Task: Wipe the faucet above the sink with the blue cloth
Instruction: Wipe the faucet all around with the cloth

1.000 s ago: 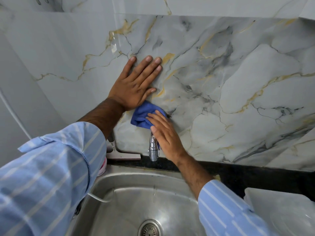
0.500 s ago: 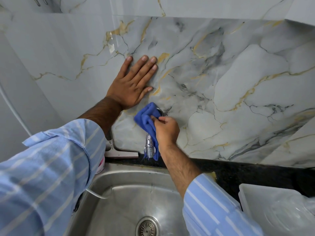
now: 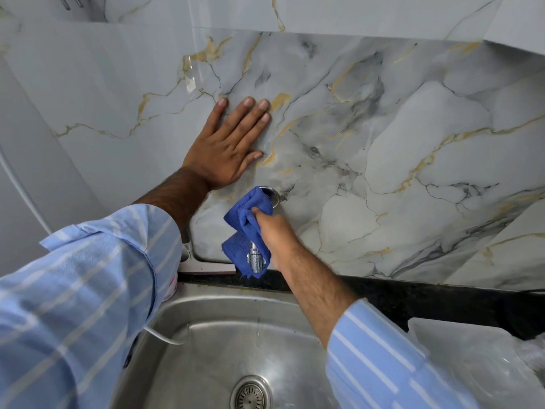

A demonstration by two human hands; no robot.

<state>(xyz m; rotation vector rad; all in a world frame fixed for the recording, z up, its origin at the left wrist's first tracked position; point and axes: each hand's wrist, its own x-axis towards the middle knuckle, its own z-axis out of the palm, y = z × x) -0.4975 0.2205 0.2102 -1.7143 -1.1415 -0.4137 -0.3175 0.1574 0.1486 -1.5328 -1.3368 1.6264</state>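
Note:
A chrome faucet [image 3: 255, 260] juts from the marble wall above the steel sink [image 3: 218, 326]; only its spout tip and its wall flange show. The blue cloth [image 3: 246, 225] is wrapped around the faucet body from the flange down to the spout. My right hand [image 3: 272, 228] grips the cloth against the faucet, fingers curled into the fabric. My left hand [image 3: 228, 146] lies flat on the wall up and to the left of the faucet, fingers spread, holding nothing.
A squeegee [image 3: 206, 267] stands on the black counter ledge [image 3: 413, 293] left of the faucet. A white plastic tray [image 3: 472, 358] sits at the lower right. The sink drain [image 3: 250, 394] is at the bottom centre. A white cord [image 3: 165, 338] hangs over the sink's left edge.
My right hand has closed around the cloth and worked it down the faucet, so the cloth now hangs around the spout. The left hand stays pressed on the wall.

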